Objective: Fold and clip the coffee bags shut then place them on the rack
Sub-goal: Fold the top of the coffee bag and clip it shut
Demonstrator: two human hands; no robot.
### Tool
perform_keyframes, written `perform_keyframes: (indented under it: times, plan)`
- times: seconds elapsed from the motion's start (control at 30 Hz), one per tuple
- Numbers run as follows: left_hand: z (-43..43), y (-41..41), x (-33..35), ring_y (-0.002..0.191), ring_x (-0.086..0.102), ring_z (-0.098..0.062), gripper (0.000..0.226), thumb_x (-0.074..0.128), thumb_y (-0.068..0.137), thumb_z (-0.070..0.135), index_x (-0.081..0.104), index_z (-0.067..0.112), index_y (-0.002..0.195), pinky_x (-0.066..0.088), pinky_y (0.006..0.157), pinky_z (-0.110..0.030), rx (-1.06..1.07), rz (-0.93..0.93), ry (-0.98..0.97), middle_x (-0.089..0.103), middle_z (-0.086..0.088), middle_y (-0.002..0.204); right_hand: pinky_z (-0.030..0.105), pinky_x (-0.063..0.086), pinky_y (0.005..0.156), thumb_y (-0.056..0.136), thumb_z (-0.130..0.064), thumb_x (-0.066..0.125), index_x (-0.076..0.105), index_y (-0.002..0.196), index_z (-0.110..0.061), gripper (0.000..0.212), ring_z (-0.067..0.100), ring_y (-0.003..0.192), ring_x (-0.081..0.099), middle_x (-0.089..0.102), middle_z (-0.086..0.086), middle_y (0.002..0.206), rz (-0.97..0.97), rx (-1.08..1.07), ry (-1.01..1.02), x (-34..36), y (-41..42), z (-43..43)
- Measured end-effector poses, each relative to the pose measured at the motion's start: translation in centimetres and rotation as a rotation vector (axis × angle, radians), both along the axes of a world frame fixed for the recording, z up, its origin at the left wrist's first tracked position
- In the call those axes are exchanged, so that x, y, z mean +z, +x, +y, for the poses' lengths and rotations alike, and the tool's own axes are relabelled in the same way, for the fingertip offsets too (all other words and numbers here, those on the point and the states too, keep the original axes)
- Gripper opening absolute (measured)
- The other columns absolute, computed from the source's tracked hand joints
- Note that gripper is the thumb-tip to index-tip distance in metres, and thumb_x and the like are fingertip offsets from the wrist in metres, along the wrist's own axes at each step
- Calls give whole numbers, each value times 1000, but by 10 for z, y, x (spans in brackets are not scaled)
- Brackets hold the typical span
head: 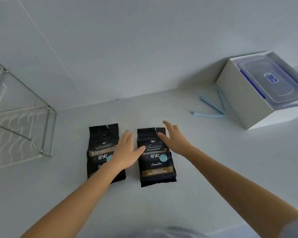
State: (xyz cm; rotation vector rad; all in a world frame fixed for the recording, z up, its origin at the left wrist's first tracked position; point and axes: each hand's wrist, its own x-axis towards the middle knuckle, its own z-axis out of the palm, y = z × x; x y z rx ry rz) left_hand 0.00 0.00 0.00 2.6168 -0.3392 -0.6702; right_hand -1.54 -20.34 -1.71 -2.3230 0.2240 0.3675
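Box: a white box [239,93] stands at the back right, with its top open.
In the box: a clear tub [272,79] with a lid and blue sides sits inside.
Rack: a see-through rack [48,131] stands far left, well apart from the bags.
Bags: the left coffee bag [101,138] and the right coffee bag [157,169] lie flat, side by side, with their tops unfolded toward the wall.
Clips: thin blue clips [212,105] lie just beside the box.
Left hand: the left hand [126,153] is over the gap between the bags, its grip wide, holding nothing.
Right hand: the right hand [175,141] is over the right bag's top corner, fingers spread, holding nothing.
Counter: the counter [213,160] is pale grey.
Room: a plain pale wall [127,48] stands behind it.
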Motion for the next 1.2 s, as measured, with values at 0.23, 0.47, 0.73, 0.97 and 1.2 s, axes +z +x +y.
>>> perform_keyframes:
  times: [0.23,0.47,0.73,0.97,1.2]
  plan:
    - [-29,-24,-27,113,52,-18,69,59,89,29,17,19,143,52,87,-37,538,398,-532,41,-8,142,20,47,57,91,-45,52,48,116,-13,41,6,79,62,65,5,106,215,-483,427,-33,-20,4]
    - [-19,-24,-20,85,64,-10,30,62,87,27,56,18,115,47,59,-20,679,454,-702,67,1,99,19,53,54,83,-47,62,64,83,-21,26,10,67,72,75,-2,76,171,-430,640,-15,-27,23]
    - [-1,-43,-1,87,69,-7,16,66,84,19,62,26,97,53,59,-12,548,227,-903,72,5,96,36,59,67,90,-39,57,64,86,-9,30,23,74,73,75,9,81,22,-251,567,26,-32,25]
    - [4,-44,10,95,66,-12,12,62,87,16,62,23,97,57,78,-31,399,4,-824,70,2,98,32,54,62,93,-31,55,59,72,-17,25,19,66,68,69,2,70,-62,-290,534,38,-38,32]
    - [2,-38,11,80,66,-9,8,65,85,18,66,10,86,55,68,-27,272,-278,-682,71,3,84,14,47,46,91,-26,58,61,67,-19,26,4,52,65,67,-9,54,-185,-334,526,30,-42,31]
